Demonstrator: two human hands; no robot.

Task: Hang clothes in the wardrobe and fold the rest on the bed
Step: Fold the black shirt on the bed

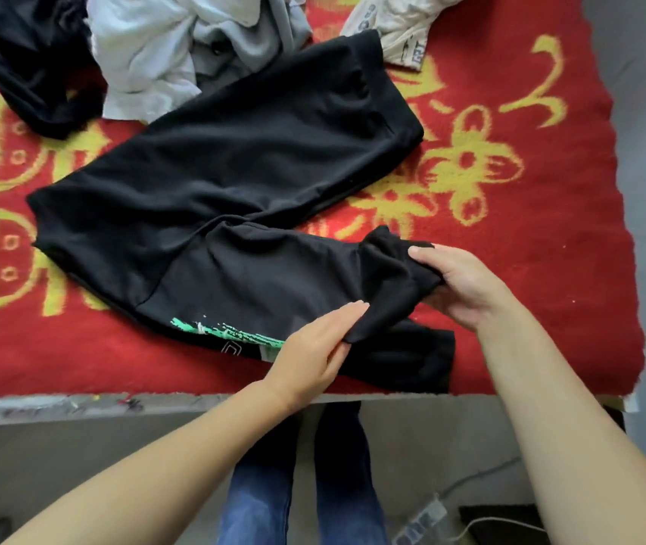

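A pair of black trousers (227, 182) with a green print near one hem lies spread on the red and yellow blanket (529, 238) of the bed. One leg runs toward the far right, the other lies along the near edge. My right hand (459, 285) grips the bunched end of the near leg. My left hand (317, 348) pinches a fold of that same leg beside the green print, with its fingers nearly straight.
Unfolded clothes lie at the back: a black garment (34, 61), a white one (144, 53), a grey one (234, 41) and a cream printed one (400, 21). The bed's near edge (77, 405) runs across below. A power strip (423, 521) lies on the floor by my legs.
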